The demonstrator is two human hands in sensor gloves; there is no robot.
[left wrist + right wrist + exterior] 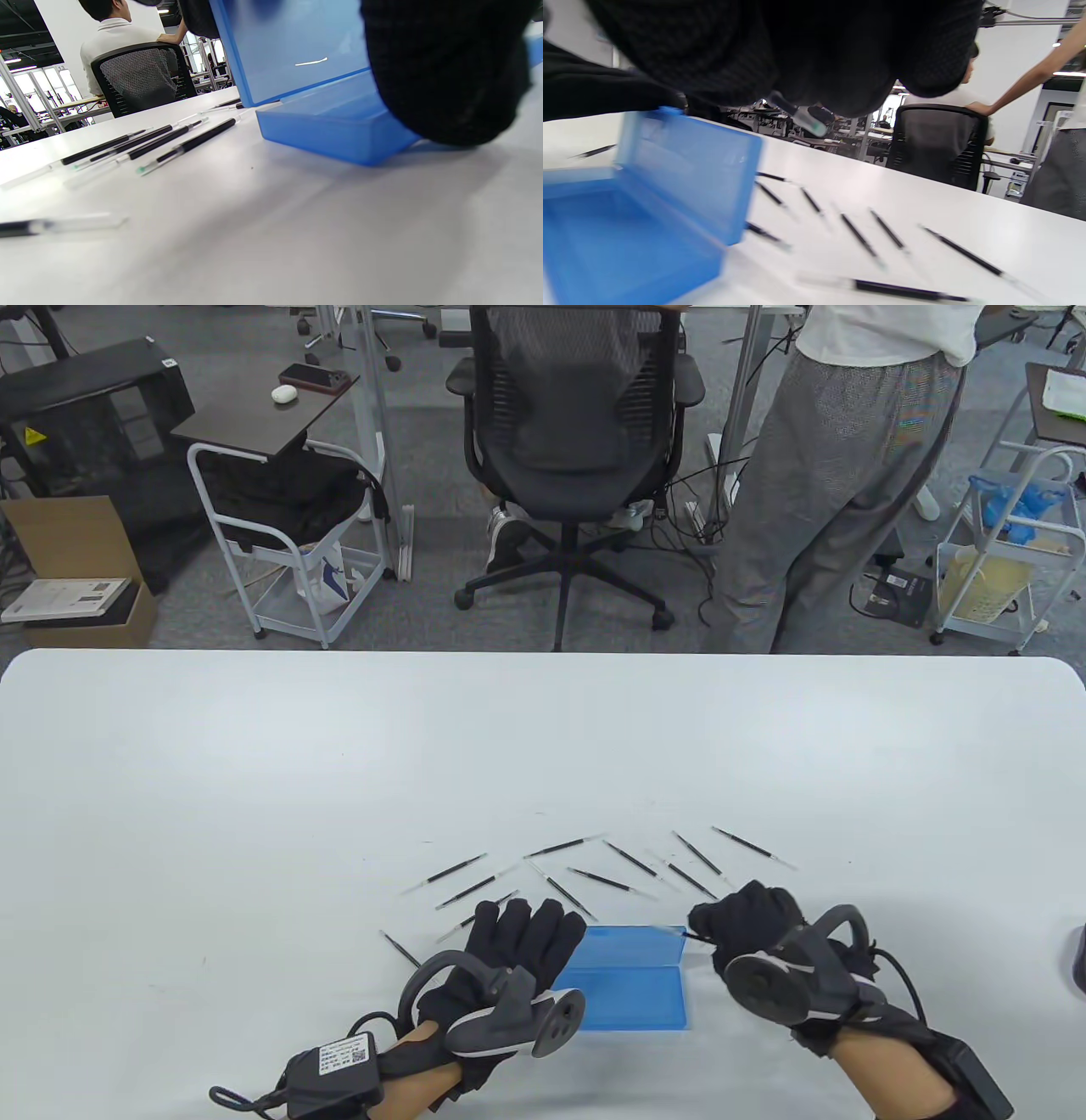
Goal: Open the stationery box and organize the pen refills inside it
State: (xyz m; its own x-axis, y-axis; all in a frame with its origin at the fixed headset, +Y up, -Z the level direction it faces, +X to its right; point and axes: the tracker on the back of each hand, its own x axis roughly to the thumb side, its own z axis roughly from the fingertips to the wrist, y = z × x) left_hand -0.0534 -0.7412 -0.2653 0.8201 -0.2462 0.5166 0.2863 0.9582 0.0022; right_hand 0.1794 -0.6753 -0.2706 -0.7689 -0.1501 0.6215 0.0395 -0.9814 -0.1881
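Stationery box (629, 988) stands open near the table's front edge; your right hand (747, 929), pinching one refill (797, 115), should lay it flat inside while your left hand (517, 950) steadies the lid with straight fingers.

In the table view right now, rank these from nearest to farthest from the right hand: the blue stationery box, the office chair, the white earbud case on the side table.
1. The blue stationery box, on the table just left of the right hand.
2. The office chair, beyond the table's far edge.
3. The white earbud case, far left on the side table.
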